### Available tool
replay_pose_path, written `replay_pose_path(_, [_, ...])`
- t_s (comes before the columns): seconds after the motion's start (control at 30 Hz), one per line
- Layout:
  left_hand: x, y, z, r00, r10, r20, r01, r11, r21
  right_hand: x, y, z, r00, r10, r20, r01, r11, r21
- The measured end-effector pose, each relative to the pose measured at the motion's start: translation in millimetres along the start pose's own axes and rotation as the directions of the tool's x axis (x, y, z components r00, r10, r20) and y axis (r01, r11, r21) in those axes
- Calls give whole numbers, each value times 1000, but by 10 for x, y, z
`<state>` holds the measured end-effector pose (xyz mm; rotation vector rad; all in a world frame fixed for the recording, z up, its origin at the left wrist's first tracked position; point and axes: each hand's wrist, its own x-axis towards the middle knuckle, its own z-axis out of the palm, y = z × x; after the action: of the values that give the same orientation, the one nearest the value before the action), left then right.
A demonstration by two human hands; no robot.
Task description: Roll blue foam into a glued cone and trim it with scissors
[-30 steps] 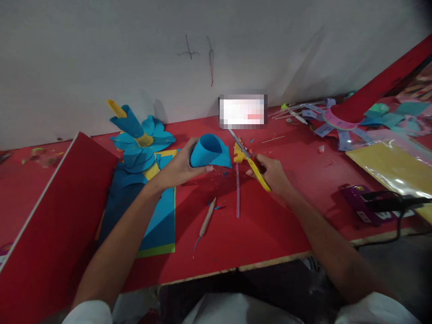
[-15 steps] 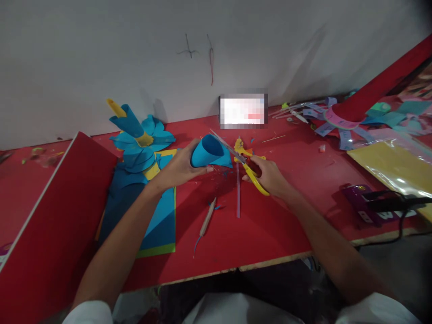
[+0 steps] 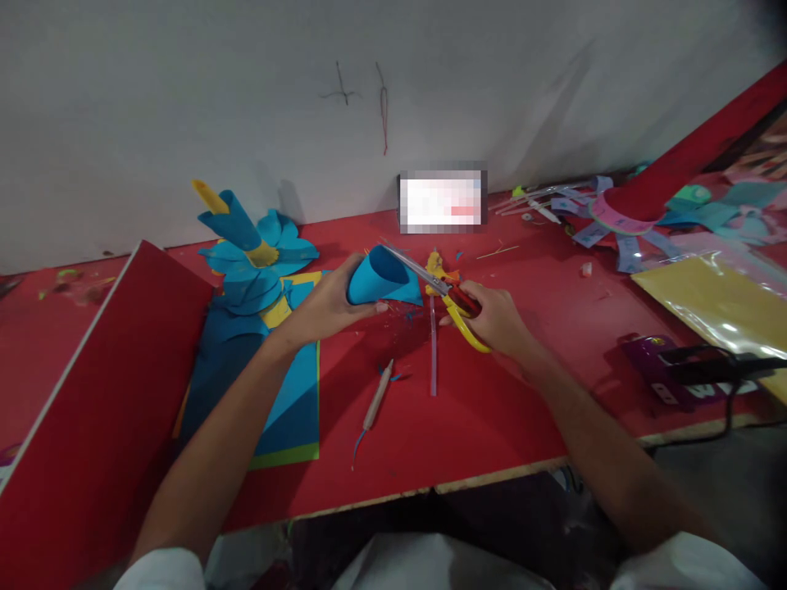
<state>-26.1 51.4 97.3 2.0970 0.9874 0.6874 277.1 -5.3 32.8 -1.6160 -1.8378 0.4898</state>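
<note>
My left hand is closed around a rolled blue paper cone, its wide mouth turned up and to the right. Yellow-handled scissors are gripped in my right hand, with the blades pointing up and left to the cone's open rim. Whether the blades touch the paper I cannot make out. Just behind the scissors lies a crumpled yellow piece. A pale strip runs toward me below it. Nearer the front edge rests a wooden-handled tool with a thin curved metal tip.
A blue paper flower with a yellow centre stands at left, behind blue sheets. A red board leans at far left. A pixelated screen stands by the wall. At right are a shiny yellow packet and a purple box.
The scissors' blades have drawn closer together, and their handles have shifted slightly in my right hand. My left hand and the blue cone stay almost where they were.
</note>
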Motion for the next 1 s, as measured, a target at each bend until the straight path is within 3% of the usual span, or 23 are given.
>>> replay_pose_path(0.17, [5,19,11,1000,-18,4,18,1000,-3,-4,-45,-7,999,22,-48,-21,1000,23])
replay_pose_path(0.37, [21,53,1,995,2,-98,-5,999,-37,-3,-50,-23,988,53,-144,-36,992,120])
replay_pose_path(0.47, [14,70,-12,997,-14,-71,10,998,-55,4,-44,-39,987,55,-150,-37,992,123])
replay_pose_path(0.6, [15,75,1,994,-87,-73,75,986,-149,9,-29,-18,987,52,-154,-35,993,110])
replay_pose_path(0.8, [40,39,75,960,-200,-195,115,919,-378,7,17,28,990,39,-139,-23,993,112])
replay_pose_path(1.0, [58,26,131,931,-313,-190,169,828,-535,-5,37,41,988,59,-144,-43,993,108])
